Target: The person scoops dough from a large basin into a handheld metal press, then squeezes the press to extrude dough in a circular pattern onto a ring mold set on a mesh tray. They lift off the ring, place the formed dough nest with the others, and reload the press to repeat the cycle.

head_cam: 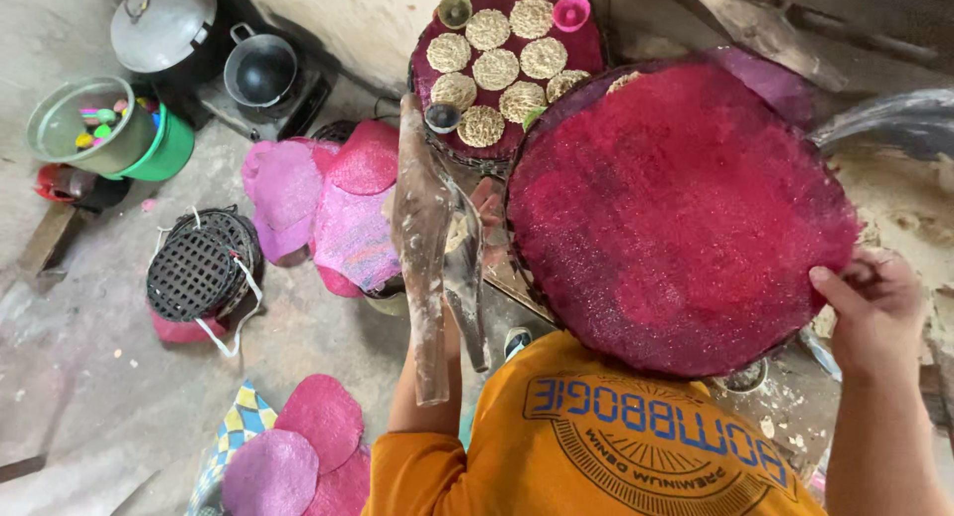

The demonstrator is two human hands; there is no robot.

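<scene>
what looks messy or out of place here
Pale crumbs and powder are scattered over the ground below the right hand, which grips the rim of the big red round mat. The wooden roller by the left hand is caked in white powder. Several pink mats lie loose, overlapping, on the floor.

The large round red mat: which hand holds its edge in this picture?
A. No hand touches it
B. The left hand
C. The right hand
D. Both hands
C: the right hand grips the lower right rim of the large round red mat, while the left hand is up by the long floury wooden tool.
</scene>
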